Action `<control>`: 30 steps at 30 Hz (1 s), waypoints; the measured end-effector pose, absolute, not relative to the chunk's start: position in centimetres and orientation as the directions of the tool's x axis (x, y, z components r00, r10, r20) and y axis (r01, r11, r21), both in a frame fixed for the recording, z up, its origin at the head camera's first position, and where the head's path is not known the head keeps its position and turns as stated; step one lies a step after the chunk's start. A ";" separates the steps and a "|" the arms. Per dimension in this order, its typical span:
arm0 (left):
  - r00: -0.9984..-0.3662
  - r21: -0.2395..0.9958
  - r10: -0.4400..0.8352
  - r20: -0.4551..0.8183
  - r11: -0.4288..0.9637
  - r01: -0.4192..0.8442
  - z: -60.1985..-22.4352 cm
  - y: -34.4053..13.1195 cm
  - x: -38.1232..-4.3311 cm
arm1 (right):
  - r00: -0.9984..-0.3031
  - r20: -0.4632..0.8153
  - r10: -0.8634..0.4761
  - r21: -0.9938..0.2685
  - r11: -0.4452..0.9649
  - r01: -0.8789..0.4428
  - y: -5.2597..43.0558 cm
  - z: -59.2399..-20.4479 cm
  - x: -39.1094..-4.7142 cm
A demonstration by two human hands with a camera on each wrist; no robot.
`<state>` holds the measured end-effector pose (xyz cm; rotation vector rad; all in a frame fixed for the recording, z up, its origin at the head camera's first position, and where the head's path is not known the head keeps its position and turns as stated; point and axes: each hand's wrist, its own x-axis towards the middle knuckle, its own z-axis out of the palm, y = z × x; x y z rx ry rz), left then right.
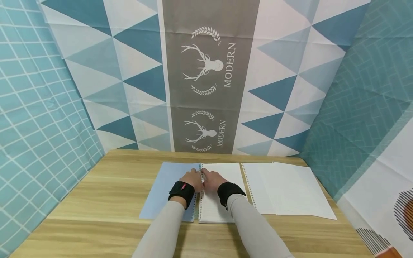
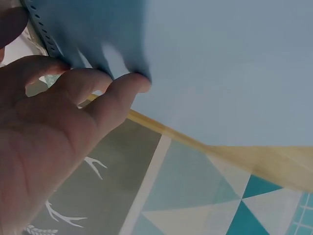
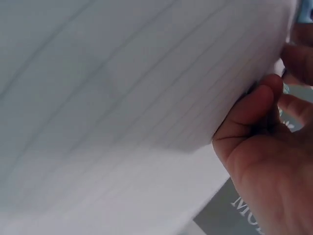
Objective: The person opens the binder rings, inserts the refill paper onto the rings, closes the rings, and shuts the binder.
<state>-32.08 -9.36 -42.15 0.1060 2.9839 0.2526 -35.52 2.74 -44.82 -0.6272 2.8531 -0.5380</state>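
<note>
Blue sheet (image 1: 161, 197): one, pale blue, plain and smooth, with a row of small holes down its right edge. It lies on the wood-grain tabletop (image 1: 96, 197), left of the ruled white pages.

Ruled white pages (image 1: 213, 209): a set, upright in format, printed with fine grey lines and holed along the left edge. It lies just beside the blue sheet, the two holed edges facing across a narrow gap. The right wrist view shows its surface curving near the fingers.

Loose white sheets (image 1: 287, 190): several, overlapping and spread unevenly toward the right, a holed edge on the left; placed just right of the ruled white pages.

Left hand (image 1: 192, 180): at the holed edge of the blue sheet; fingers slightly bent and a little apart, several tips resting on the blue surface. Whether thumb and forefinger hold anything cannot be told.

Right hand (image 1: 213, 180): beside the left, at the holed edge of the ruled white pages; fingers bent and close together. What, if anything, they grip cannot be told.

Wear: black wristbands (image 1: 181, 193), pale grey sleeves (image 1: 161, 233).

Behind: patterned backdrop (image 1: 206, 21), blue triangles flanking a grey panel with white stag heads.
</note>
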 end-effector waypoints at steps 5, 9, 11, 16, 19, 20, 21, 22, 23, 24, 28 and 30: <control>-0.985 0.167 0.079 -0.152 0.984 0.053 -42.5 -9.2 -32.0 | -0.913 -0.074 -0.402 -0.338 0.871 -0.356 2.3 -45.1 -35.1; -0.985 0.185 0.094 -0.144 0.981 0.066 -42.6 -9.4 -31.9 | -0.921 -0.076 -0.383 -0.332 0.880 -0.339 2.0 -45.2 -34.7; -0.985 0.199 0.100 -0.140 0.977 0.071 -42.5 -9.6 -31.8 | -0.921 -0.079 -0.381 -0.334 0.881 -0.336 1.9 -45.2 -34.6; -0.983 0.213 0.114 -0.142 0.974 0.082 -42.2 -9.8 -31.5 | -0.921 -0.088 -0.379 -0.323 0.885 -0.334 1.9 -45.3 -34.3; -0.983 0.211 0.112 -0.144 0.974 0.080 -42.1 -9.8 -31.5 | -0.920 -0.087 -0.382 -0.312 0.888 -0.339 1.9 -45.4 -34.3; -0.983 0.209 0.110 -0.144 0.975 0.079 -42.2 -9.8 -31.5 | -0.920 -0.083 -0.383 -0.309 0.888 -0.342 1.9 -45.4 -34.3; -0.984 0.206 0.108 -0.143 0.975 0.077 -42.3 -9.8 -31.6 | -0.919 -0.081 -0.385 -0.304 0.888 -0.345 1.9 -45.3 -34.3; -0.984 0.204 0.106 -0.141 0.976 0.076 -42.3 -9.8 -31.6 | -0.919 -0.080 -0.386 -0.303 0.888 -0.347 1.9 -45.3 -34.3; -0.985 0.201 0.104 -0.140 0.977 0.074 -42.4 -9.8 -31.7 | -0.919 -0.076 -0.388 -0.303 0.887 -0.349 1.9 -45.2 -34.3; -0.985 0.198 0.102 -0.139 0.977 0.073 -42.4 -9.8 -31.7 | -0.918 -0.072 -0.389 -0.304 0.886 -0.351 1.9 -45.2 -34.3; -0.986 0.205 0.096 -0.138 0.976 0.066 -42.5 -9.8 -31.9 | -0.918 -0.075 -0.389 -0.311 0.884 -0.349 1.9 -44.9 -34.2; -0.985 0.210 0.096 -0.141 0.976 0.065 -42.5 -9.8 -31.9 | -0.919 -0.074 -0.388 -0.312 0.884 -0.348 2.0 -44.8 -34.1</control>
